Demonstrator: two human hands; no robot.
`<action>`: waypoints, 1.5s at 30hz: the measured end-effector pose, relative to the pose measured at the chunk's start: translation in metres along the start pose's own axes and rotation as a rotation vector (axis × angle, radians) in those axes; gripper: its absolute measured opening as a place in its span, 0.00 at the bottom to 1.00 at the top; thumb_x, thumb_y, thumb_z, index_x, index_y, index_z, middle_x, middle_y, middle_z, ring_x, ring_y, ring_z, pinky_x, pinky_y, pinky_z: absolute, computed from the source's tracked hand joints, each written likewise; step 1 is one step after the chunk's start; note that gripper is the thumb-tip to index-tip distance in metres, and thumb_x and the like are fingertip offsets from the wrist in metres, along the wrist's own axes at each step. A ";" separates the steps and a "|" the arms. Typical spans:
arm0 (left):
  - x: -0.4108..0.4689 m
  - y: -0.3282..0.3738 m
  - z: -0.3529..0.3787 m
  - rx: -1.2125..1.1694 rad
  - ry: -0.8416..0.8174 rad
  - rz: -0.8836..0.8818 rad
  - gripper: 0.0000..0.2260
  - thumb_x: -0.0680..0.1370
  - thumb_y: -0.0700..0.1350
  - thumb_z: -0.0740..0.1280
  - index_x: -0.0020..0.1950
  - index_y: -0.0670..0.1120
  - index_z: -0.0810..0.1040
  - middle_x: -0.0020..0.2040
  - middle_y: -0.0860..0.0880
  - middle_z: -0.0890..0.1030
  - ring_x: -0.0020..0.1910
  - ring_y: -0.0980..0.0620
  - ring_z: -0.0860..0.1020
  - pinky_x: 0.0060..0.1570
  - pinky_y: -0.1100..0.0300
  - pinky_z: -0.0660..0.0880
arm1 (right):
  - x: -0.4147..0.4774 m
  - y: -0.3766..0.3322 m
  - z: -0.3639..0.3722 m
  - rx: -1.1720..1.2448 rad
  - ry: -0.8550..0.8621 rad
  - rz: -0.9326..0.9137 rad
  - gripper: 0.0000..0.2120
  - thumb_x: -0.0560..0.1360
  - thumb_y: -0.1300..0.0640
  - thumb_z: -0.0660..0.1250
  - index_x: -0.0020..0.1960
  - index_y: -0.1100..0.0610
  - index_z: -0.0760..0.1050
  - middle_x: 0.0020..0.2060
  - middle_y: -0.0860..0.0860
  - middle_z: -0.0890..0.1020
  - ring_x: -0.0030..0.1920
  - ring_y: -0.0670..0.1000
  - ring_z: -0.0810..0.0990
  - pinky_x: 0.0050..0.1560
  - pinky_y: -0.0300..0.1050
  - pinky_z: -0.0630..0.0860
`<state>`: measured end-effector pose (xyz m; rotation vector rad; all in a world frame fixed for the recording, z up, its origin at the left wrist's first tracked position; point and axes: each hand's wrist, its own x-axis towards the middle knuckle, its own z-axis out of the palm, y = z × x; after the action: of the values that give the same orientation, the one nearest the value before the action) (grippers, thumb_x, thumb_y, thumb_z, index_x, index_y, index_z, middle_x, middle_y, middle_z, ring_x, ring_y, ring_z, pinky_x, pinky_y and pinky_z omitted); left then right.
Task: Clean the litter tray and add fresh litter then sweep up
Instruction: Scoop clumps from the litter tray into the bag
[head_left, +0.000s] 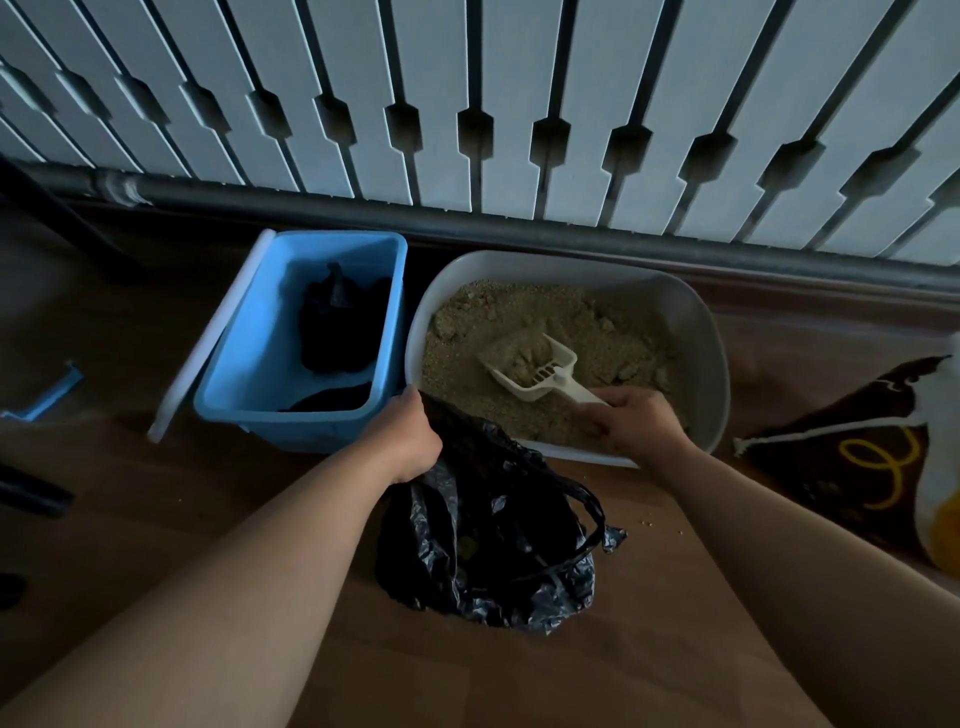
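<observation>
My right fingers (602, 415) are curled tight round the handle of the cream slotted litter scoop (535, 371), knuckles up. That puts my right hand (641, 423) just over the near wall of the grey litter tray (698, 338).

The scoop's bowl sits level in the middle of the tray, on the sandy litter (498, 312), with pale clumps (524, 360) lying in it. I hold it flat, I judge, so loose grains drop through the slots and the clumps do not.

My left hand (410, 441) grips the rim of the black bin bag (493, 545). Its fingers are folded out of sight behind the plastic, so I can say only that they clutch it. I hold the mouth up beside the tray's near corner to give the scoop a short trip. The bag slumps on the wooden floor (234, 519) between my forearms.

Just left of the tray stands a blue plastic box (249, 374) with dark bags inside. A brown sack (857, 467), likely fresh litter, lies at my right, and stray grains (647, 521) dot the floor.
</observation>
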<state>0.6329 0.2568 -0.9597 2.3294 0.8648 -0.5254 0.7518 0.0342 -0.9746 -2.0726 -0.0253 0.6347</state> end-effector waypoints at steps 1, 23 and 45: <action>-0.001 0.001 -0.001 -0.002 0.002 0.003 0.22 0.77 0.40 0.60 0.71 0.41 0.63 0.66 0.41 0.71 0.59 0.43 0.74 0.46 0.58 0.72 | -0.002 0.001 -0.003 -0.016 -0.012 -0.010 0.11 0.74 0.56 0.72 0.56 0.55 0.83 0.34 0.55 0.78 0.31 0.49 0.73 0.32 0.43 0.69; -0.030 -0.005 -0.021 -0.097 0.026 0.085 0.18 0.77 0.35 0.64 0.61 0.54 0.73 0.59 0.49 0.73 0.51 0.52 0.74 0.56 0.50 0.78 | -0.026 -0.016 -0.024 -0.056 -0.038 -0.057 0.11 0.74 0.58 0.71 0.56 0.55 0.82 0.29 0.50 0.77 0.27 0.46 0.71 0.30 0.38 0.70; -0.048 -0.007 -0.034 -0.189 0.076 0.111 0.16 0.77 0.32 0.62 0.63 0.43 0.75 0.58 0.47 0.78 0.58 0.52 0.75 0.54 0.63 0.70 | -0.044 -0.027 -0.033 -0.022 -0.051 -0.067 0.10 0.74 0.60 0.71 0.55 0.55 0.83 0.25 0.49 0.76 0.20 0.43 0.68 0.24 0.36 0.68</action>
<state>0.5989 0.2615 -0.9108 2.2202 0.7789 -0.2974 0.7344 0.0121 -0.9196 -2.0678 -0.1314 0.6489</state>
